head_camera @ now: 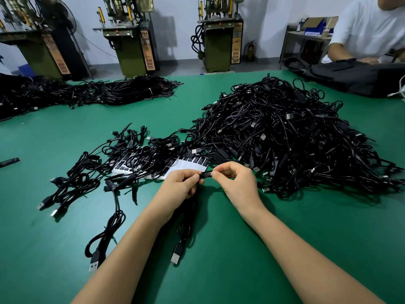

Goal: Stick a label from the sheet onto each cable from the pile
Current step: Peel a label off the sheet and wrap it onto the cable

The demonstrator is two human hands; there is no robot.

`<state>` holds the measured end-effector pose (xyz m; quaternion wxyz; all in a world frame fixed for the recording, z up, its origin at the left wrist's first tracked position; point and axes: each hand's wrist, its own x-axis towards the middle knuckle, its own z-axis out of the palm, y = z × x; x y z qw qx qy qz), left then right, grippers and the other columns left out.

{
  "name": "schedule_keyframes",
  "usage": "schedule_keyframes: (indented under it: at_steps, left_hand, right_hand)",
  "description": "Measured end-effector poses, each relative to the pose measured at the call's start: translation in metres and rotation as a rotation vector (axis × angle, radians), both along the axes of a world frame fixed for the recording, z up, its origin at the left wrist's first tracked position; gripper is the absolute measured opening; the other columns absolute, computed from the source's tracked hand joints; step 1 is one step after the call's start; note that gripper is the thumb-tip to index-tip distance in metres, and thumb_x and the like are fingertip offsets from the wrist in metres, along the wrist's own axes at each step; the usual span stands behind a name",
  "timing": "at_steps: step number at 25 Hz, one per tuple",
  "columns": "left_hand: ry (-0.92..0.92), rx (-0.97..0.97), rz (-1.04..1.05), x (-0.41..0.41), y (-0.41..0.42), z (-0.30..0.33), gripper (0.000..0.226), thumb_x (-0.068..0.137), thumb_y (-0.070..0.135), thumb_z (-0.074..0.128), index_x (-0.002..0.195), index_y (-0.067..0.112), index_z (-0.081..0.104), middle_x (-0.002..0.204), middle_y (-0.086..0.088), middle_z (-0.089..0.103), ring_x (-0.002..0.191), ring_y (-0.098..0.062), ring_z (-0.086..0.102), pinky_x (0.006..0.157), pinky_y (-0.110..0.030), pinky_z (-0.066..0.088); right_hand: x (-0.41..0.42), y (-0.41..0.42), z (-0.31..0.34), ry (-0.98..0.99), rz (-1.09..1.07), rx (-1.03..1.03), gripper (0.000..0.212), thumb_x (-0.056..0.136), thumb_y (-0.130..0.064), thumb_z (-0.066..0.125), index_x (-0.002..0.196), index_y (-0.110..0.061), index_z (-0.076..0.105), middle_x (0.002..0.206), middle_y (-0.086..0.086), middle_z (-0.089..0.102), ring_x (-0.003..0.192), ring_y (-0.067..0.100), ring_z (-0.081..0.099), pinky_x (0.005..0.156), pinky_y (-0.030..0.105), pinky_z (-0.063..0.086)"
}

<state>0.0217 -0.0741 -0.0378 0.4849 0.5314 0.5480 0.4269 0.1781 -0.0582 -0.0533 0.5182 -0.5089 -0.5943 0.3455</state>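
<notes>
At the far left edge of the green bench (65,249), a small black stick-like part (9,162) lies alone, and behind it a long spread of black cable bundles (87,93) runs along the back edge. Nearer the person, a loose scatter of finished-looking cables (87,172) lies on the bench, their silver USB plugs pointing towards the front. One of these cables partly covers the white label sheet (186,164), which lies flat just beyond the hands and carries rows of small black labels.

The left hand (182,185) is curled, thumb and fingertips pinching one end of a short black block on the held cable (186,224). The rest of that cable hangs down below the hand in loops and ends in a USB plug (176,255) resting on the bench between the forearms. A black label (207,174) with white print sits on the block, spanning the gap between the hands. The right hand (236,181) is curled too, thumb and forefinger pinching the other end of the block.

Just right of the hands rises the big pile (285,132) of tangled black cables. Beyond it, at the far right, another person in a white shirt (368,29) sits with a black bag (350,77) on the bench.
</notes>
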Motion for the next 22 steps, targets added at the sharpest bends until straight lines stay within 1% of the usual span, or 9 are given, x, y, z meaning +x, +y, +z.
schedule_keyframes:
  at_steps: [3, 5, 7, 8, 10, 12, 15, 18, 22]
  left_hand:
    - [-0.014, -0.001, -0.005, 0.0004, -0.0004, 0.0020, 0.021, 0.100, 0.009, 0.046, 0.088, 0.009, 0.063, 0.046, 0.013, 0.054, 0.041, 0.000, 0.039, 0.042, -0.009, 0.032]
    - [-0.019, -0.007, -0.015, 0.0002, -0.0008, 0.0030, 0.022, 0.101, 0.009, 0.045, 0.088, 0.009, 0.063, 0.046, 0.012, 0.053, 0.041, 0.000, 0.038, 0.042, -0.009, 0.031]
    - [-0.022, -0.020, -0.027, -0.0003, -0.0007, 0.0036, 0.025, 0.101, 0.009, 0.045, 0.085, 0.008, 0.064, 0.045, 0.011, 0.051, 0.042, -0.001, 0.037, 0.041, -0.010, 0.029]
    - [-0.023, -0.025, -0.031, -0.0006, -0.0004, 0.0036, 0.026, 0.101, 0.009, 0.045, 0.084, 0.008, 0.065, 0.047, 0.011, 0.049, 0.043, -0.002, 0.035, 0.041, -0.010, 0.029]
    - [-0.039, -0.037, -0.038, -0.0008, 0.0000, 0.0041, 0.027, 0.101, 0.008, 0.044, 0.084, 0.007, 0.066, 0.055, 0.003, 0.050, 0.045, -0.005, 0.034, 0.041, -0.012, 0.028]
    - [-0.072, -0.047, -0.036, -0.0010, 0.0003, 0.0049, 0.025, 0.100, 0.005, 0.044, 0.088, 0.006, 0.065, 0.065, -0.001, 0.054, 0.045, -0.003, 0.035, 0.042, -0.011, 0.029]
    - [-0.089, -0.050, -0.022, -0.0002, -0.0001, 0.0054, 0.023, 0.100, 0.003, 0.042, 0.090, 0.006, 0.062, 0.069, 0.000, 0.058, 0.043, 0.000, 0.036, 0.041, -0.010, 0.030]
    - [-0.064, -0.038, -0.020, 0.0017, -0.0013, 0.0060, 0.024, 0.101, 0.005, 0.042, 0.086, 0.007, 0.061, 0.067, 0.003, 0.059, 0.042, 0.000, 0.035, 0.042, -0.010, 0.030]
    - [-0.014, -0.024, -0.025, 0.0030, -0.0021, 0.0069, 0.024, 0.102, 0.006, 0.042, 0.085, 0.007, 0.059, 0.050, 0.012, 0.056, 0.040, 0.000, 0.035, 0.042, -0.009, 0.030]
  right_hand:
    - [0.0001, -0.0005, 0.0000, 0.006, 0.003, 0.002, 0.012, 0.081, -0.016, 0.073, 0.075, -0.026, 0.070, 0.075, -0.009, 0.071, 0.073, 0.001, 0.064, 0.073, 0.017, 0.050]
    - [0.0005, -0.0005, 0.0006, 0.026, 0.009, 0.000, 0.013, 0.081, -0.017, 0.074, 0.074, -0.027, 0.069, 0.073, -0.010, 0.070, 0.072, 0.000, 0.064, 0.072, 0.016, 0.049]
    - [0.0008, -0.0005, 0.0014, 0.089, 0.013, -0.010, 0.014, 0.081, -0.017, 0.074, 0.073, -0.027, 0.070, 0.070, -0.014, 0.069, 0.069, -0.001, 0.062, 0.068, 0.013, 0.047]
    - [0.0010, -0.0004, 0.0020, 0.129, 0.015, -0.018, 0.013, 0.080, -0.016, 0.075, 0.073, -0.026, 0.070, 0.069, -0.014, 0.068, 0.067, -0.002, 0.060, 0.065, 0.012, 0.045]
    - [0.0010, -0.0004, 0.0028, 0.167, 0.016, -0.026, 0.014, 0.080, -0.015, 0.075, 0.072, -0.025, 0.071, 0.067, -0.013, 0.068, 0.065, -0.001, 0.059, 0.064, 0.012, 0.045]
    - [0.0000, -0.0017, 0.0035, 0.140, 0.024, -0.018, 0.014, 0.079, -0.014, 0.075, 0.071, -0.025, 0.070, 0.068, -0.012, 0.068, 0.066, -0.001, 0.060, 0.065, 0.012, 0.045]
    - [-0.0013, -0.0037, 0.0046, 0.055, 0.027, 0.008, 0.016, 0.080, -0.014, 0.074, 0.072, -0.026, 0.069, 0.070, -0.010, 0.069, 0.068, 0.000, 0.061, 0.068, 0.012, 0.047]
    - [-0.0016, -0.0061, 0.0061, 0.013, 0.012, 0.058, 0.014, 0.080, -0.013, 0.074, 0.074, -0.024, 0.069, 0.073, -0.008, 0.069, 0.070, 0.000, 0.061, 0.070, 0.014, 0.048]
    - [-0.0021, -0.0064, 0.0069, -0.002, 0.014, 0.064, 0.015, 0.080, -0.013, 0.074, 0.073, -0.025, 0.068, 0.072, -0.009, 0.069, 0.069, -0.001, 0.061, 0.069, 0.010, 0.046]
